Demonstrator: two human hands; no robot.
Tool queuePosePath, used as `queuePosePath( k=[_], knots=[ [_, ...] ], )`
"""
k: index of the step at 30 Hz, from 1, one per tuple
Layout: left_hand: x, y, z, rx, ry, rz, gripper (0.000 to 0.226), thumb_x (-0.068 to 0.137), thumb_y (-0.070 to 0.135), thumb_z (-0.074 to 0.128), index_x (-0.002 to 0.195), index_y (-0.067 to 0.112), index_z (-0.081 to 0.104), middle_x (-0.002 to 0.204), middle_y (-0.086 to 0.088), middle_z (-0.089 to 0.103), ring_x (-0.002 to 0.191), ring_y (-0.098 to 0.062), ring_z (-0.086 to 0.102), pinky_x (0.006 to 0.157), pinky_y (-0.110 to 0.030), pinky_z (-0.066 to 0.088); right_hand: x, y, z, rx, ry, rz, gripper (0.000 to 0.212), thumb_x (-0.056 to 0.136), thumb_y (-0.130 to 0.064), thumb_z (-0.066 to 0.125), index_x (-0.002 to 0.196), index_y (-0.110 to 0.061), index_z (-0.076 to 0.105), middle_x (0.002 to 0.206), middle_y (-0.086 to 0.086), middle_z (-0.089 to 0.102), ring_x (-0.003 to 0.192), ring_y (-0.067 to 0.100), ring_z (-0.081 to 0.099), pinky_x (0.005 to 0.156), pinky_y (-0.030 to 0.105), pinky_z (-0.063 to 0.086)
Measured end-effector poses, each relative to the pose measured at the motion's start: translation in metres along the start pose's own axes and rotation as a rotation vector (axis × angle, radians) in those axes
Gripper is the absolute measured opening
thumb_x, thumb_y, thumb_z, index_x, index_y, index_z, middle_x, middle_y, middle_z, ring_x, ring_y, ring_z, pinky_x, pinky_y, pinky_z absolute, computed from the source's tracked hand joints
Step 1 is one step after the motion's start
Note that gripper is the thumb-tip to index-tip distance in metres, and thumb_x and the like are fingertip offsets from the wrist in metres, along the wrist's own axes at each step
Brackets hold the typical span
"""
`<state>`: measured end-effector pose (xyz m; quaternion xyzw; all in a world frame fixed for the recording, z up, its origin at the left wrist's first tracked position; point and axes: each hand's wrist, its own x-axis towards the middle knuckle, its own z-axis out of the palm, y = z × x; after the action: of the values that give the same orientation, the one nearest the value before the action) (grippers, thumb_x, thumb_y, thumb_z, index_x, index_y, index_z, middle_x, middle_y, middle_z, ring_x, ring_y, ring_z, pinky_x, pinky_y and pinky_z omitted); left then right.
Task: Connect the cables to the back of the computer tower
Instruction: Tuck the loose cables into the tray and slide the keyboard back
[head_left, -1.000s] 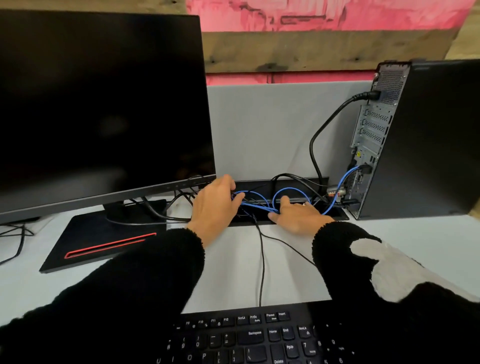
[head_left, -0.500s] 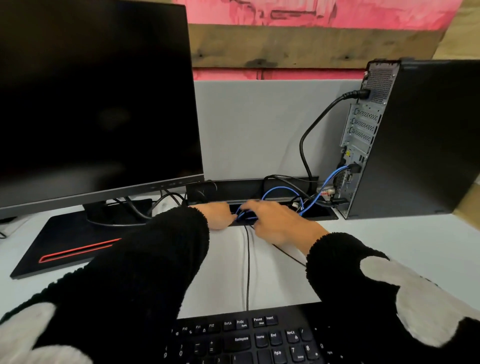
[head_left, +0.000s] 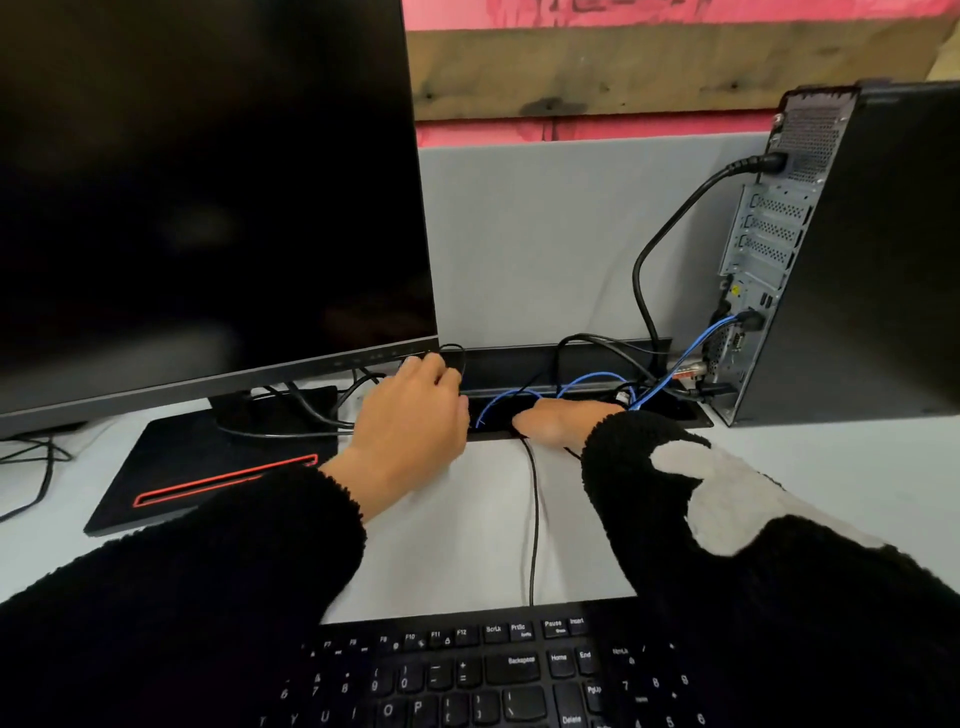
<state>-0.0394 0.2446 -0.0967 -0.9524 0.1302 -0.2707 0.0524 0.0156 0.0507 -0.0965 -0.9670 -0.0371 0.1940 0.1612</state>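
The black computer tower stands at the right with its metal back panel facing left. A thick black power cable is plugged in near the panel's top, and a blue cable runs into a lower port. Both drop into the cable tray at the desk's back edge. My left hand hovers at the tray's left end with fingers curled over black cables below the monitor; a grip is not visible. My right hand reaches into the tray beside blue cable loops, its fingers hidden.
A large dark monitor on a black base with a red stripe fills the left. A black keyboard lies at the near edge, its thin cable running to the tray. A grey divider panel backs the desk.
My left hand has moved left and up from the blue cables to the black cables under the monitor's edge. My right hand has pushed deeper into the tray. The view has moved closer.
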Motion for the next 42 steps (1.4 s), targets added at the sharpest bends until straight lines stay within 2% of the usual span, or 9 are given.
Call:
queuePosePath(
  k=[2,4,9,14,20,24,33,38,42],
  knots=[
    [-0.007,-0.009,0.019,-0.006,-0.144,-0.008,0.058,0.104,0.04,0.039,0.147,0.002,0.048,0.15,-0.02,0.047,0.139,-0.036,0.044,0.115,-0.048,0.038,0.001,0.006,0.007,-0.027,0.027,0.004,0.055,0.099,-0.052,0.033,0.136,-0.019,0.057,0.144,0.012,0.056,0.126,0.035,0.054,0.106,0.045,0.042],
    [-0.004,-0.006,0.03,-0.089,-0.412,-0.031,0.056,0.107,0.036,0.021,0.15,0.003,0.038,0.158,-0.028,0.03,0.149,-0.044,0.024,0.122,-0.053,0.025,-0.001,0.012,0.012,-0.09,0.063,-0.014,0.055,0.099,-0.057,0.024,0.124,-0.021,0.058,0.138,0.011,0.058,0.121,0.036,0.054,0.102,0.049,0.043],
    [0.018,0.02,0.018,-0.408,-0.479,-0.021,0.034,0.11,0.029,0.034,0.107,0.009,0.061,0.109,-0.014,0.066,0.102,-0.035,0.063,0.09,-0.05,0.051,-0.016,0.026,0.014,0.022,0.236,-0.146,0.032,0.103,-0.035,0.043,0.116,-0.015,0.065,0.119,0.005,0.047,0.119,0.029,0.054,0.102,0.041,0.043],
    [0.046,0.049,0.032,-0.41,-0.725,-0.058,0.05,0.11,0.042,0.025,0.105,0.011,0.064,0.106,-0.013,0.066,0.1,-0.031,0.061,0.086,-0.037,0.044,-0.038,0.018,0.009,-0.28,0.503,-0.206,0.01,0.091,-0.02,0.059,0.091,-0.009,0.061,0.101,0.006,0.052,0.1,0.034,0.061,0.075,0.036,0.042],
    [0.063,0.052,0.059,-0.487,-0.738,-0.155,0.051,0.106,0.04,0.035,0.131,0.003,0.06,0.135,-0.023,0.06,0.125,-0.039,0.056,0.106,-0.045,0.045,-0.031,0.015,-0.011,-0.403,0.909,-0.347,0.048,0.081,-0.036,0.06,0.117,-0.006,0.068,0.143,0.017,0.056,0.136,0.037,0.049,0.121,0.049,0.029],
    [0.055,0.051,0.057,-0.462,-0.417,-0.341,0.047,0.088,0.055,0.066,0.068,0.014,0.057,0.069,-0.004,0.062,0.07,-0.026,0.063,0.062,-0.03,0.046,-0.031,0.009,-0.02,-0.341,0.58,-0.158,0.036,0.104,-0.035,0.042,0.118,-0.009,0.062,0.125,0.015,0.064,0.116,0.039,0.061,0.096,0.046,0.044],
    [0.038,0.049,0.06,-0.055,-0.122,-0.084,0.045,0.101,0.05,0.046,0.132,0.018,0.05,0.147,-0.009,0.036,0.128,-0.033,0.046,0.101,-0.046,0.043,-0.013,0.001,0.001,-0.238,0.21,-0.083,0.039,0.099,-0.046,0.035,0.107,-0.016,0.059,0.122,0.011,0.063,0.114,0.033,0.059,0.091,0.046,0.045],
    [0.045,0.026,0.084,-0.112,-0.32,0.287,0.041,0.104,0.026,0.033,0.112,0.014,0.071,0.117,-0.002,0.067,0.119,-0.029,0.044,0.102,-0.044,0.041,0.008,0.001,0.002,-0.193,0.009,-0.079,0.046,0.099,-0.044,0.032,0.119,-0.017,0.062,0.13,0.009,0.063,0.12,0.029,0.057,0.097,0.043,0.043],
    [0.045,0.037,0.071,-0.262,-0.346,0.221,0.032,0.105,0.017,0.039,0.111,0.009,0.069,0.11,-0.008,0.066,0.103,-0.028,0.06,0.092,-0.041,0.05,0.018,0.007,-0.01,-0.096,-0.026,-0.041,0.044,0.101,-0.04,0.036,0.126,-0.016,0.064,0.129,0.01,0.062,0.12,0.027,0.057,0.1,0.038,0.043]
  ],
)
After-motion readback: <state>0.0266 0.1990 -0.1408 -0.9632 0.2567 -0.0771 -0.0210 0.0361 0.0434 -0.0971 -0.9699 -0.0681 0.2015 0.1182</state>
